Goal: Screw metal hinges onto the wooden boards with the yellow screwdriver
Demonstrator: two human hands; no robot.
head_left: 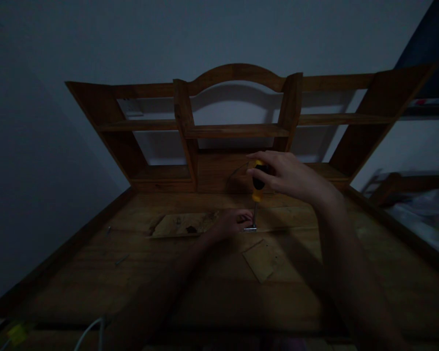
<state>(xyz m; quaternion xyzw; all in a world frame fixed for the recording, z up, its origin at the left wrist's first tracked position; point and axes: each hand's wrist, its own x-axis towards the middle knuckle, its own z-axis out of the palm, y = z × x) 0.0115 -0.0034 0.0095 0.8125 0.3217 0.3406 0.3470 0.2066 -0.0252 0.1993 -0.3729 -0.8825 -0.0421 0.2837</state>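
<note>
The right hand (286,171) holds the screwdriver (257,196) by its handle, shaft pointing down to the metal piece (249,229) on the tabletop (91,278). The left hand (231,222) curls beside that piece; whether it grips it, I cannot tell. A board (179,225) lies leftward, a wooden square (261,262) nearer the person, and a shelf (237,130) stands behind.
</note>
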